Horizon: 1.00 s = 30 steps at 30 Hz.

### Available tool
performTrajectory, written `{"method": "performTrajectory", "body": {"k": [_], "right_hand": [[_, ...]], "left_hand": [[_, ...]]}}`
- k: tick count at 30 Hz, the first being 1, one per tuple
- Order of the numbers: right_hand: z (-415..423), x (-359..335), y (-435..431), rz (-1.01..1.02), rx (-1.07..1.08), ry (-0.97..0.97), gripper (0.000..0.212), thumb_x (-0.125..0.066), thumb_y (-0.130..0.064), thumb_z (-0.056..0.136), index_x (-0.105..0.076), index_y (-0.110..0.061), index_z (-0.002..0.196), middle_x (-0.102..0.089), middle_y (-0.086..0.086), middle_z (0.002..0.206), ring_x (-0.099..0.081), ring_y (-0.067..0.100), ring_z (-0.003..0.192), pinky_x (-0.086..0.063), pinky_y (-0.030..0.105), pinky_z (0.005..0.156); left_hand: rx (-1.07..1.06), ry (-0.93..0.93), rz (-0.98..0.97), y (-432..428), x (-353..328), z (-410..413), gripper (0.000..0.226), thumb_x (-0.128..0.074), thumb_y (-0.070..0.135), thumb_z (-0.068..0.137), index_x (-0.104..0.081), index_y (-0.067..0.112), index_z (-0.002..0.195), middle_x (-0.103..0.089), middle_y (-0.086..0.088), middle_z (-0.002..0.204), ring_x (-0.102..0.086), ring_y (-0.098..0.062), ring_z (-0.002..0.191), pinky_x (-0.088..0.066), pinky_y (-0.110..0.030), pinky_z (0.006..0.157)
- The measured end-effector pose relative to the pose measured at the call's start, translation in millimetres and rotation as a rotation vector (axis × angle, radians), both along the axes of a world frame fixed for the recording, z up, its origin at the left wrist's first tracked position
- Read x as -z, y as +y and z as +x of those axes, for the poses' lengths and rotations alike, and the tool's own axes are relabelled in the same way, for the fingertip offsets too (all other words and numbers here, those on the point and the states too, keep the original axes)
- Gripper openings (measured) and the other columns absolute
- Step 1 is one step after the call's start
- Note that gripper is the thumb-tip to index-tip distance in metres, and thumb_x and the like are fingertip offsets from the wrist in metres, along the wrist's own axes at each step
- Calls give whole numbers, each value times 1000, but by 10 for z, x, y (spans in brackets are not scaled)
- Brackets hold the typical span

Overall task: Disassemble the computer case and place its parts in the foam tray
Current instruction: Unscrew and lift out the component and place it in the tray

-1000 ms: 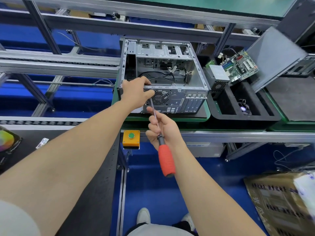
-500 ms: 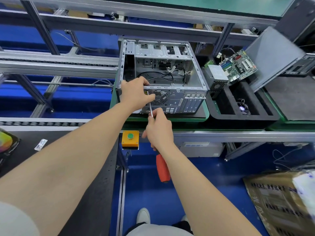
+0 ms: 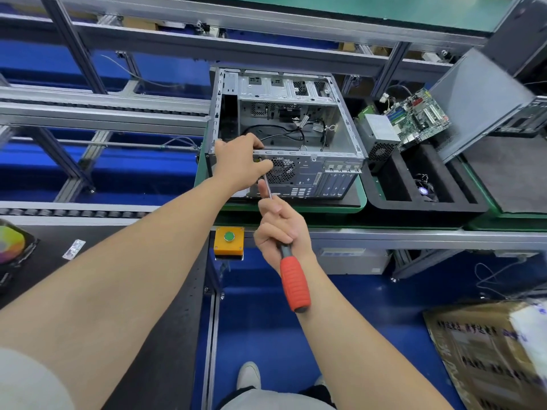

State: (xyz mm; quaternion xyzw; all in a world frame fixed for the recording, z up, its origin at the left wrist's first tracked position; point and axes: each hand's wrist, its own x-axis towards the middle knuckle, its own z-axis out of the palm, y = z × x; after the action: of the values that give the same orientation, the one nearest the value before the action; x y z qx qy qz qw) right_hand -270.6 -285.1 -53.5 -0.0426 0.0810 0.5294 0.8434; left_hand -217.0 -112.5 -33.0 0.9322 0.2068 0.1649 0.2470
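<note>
- One silver-grey metal computer case (image 3: 340,134) lay on its side with the open face upward, on a green-edged carrier (image 3: 360,199) on the line. Black cables lay loose inside it.
- One black foam tray (image 3: 426,209) sat just beside the case, on its right.
- The tray held four parts:
  - one silver boxy power supply (image 3: 380,136), standing at the left end
  - one green motherboard (image 3: 420,116), tilted up behind it
  - one flat grey side panel (image 3: 479,105), leaning at the right end
  - one small fan (image 3: 424,190), down in a compartment
- One screwdriver (image 3: 294,282) with a red ribbed handle and a thin steel shaft was in play.
- Two bare hands were in view.
- The left hand (image 3: 239,161) clamped the near top edge of the case. Its fingers were hooked over into the interior and its thumb was pressed on the rear plate, beside the round fan grille.
- The right hand (image 3: 279,226) was curled tight round the screwdriver where shaft meets handle. One finger was laid up along the shaft, and the red handle stuck out below the palm over the wrist.
- The shaft ran up towards the rear plate. Its tip was hidden behind the left thumb.
- One orange box with a green button (image 3: 229,239) was fixed to the rail below the case.
</note>
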Motion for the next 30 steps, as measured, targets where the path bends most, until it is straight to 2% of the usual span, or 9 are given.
{"method": "performTrajectory", "body": {"k": [3,7,11,13,14,17,21,26,30], "right_hand": [[11,-45,66,-213,40,-179,37,-32,-21,116,-63,-1,117,-57,3,60,-34,6,26,-32,19,27],[25,-41,138,-774,83,-658,24,-39,-17,115,-57,-4,123,-66,11,64,-33,11,29,-32,21,34],[-46,-51,215,-1371,70,-1083,10,-48,-26,110,-55,-30,105,-77,3,69,-46,8,38,-41,27,46],[-69,-5,262,-1512,133,-1171,13,-49,-23,108,-53,-31,98,-76,3,69,-60,4,56,-47,31,56],[-70,22,285,-1519,150,-1165,13,-49,-22,107,-54,-30,98,-77,3,70,-61,5,58,-47,30,57],[-35,7,309,-1366,82,-983,8,-51,-23,108,-59,-24,109,-78,2,72,-44,6,38,-38,26,44],[48,-47,199,-884,-13,-563,27,-48,-18,106,-67,-5,119,-73,13,75,-28,10,35,-25,23,35],[73,1,69,-439,17,-299,28,-41,-17,111,-64,-3,119,-61,6,72,-35,5,35,-33,20,34],[41,30,19,-165,20,-166,30,-47,-19,107,-70,-3,116,-58,0,68,-43,5,34,-36,18,33]], "left_hand": [[11,0,-3,7,-7,-14,37,-66,41,88,-62,23,121,-66,5,122,-51,-22,110,-26,-42,106],[25,-11,-5,10,-8,-19,38,-67,42,87,-62,23,120,-66,5,119,-54,-22,110,-26,-42,105],[33,-12,6,16,8,-10,41,-68,44,85,-62,24,119,-66,7,117,-57,-21,107,-25,-41,104],[40,-15,7,33,23,-9,42,-70,46,84,-61,24,118,-65,9,114,-55,-17,101,-25,-41,104],[43,-15,10,41,33,-8,42,-71,47,84,-61,24,118,-64,10,112,-54,-15,98,-25,-41,104],[36,-13,18,45,41,3,40,-71,44,84,-61,25,118,-64,10,113,-56,-17,99,-25,-42,103],[30,3,-1,37,29,8,37,-69,41,85,-60,26,119,-65,9,114,-56,-21,105,-25,-42,103],[52,-69,-50,18,10,-32,34,-68,37,83,-48,25,108,-61,9,95,-53,-23,88,-25,-38,88],[36,-69,-36,7,-28,-46,28,-67,39,83,-53,24,102,-65,7,92,-53,-19,79,-24,-36,91]]}}
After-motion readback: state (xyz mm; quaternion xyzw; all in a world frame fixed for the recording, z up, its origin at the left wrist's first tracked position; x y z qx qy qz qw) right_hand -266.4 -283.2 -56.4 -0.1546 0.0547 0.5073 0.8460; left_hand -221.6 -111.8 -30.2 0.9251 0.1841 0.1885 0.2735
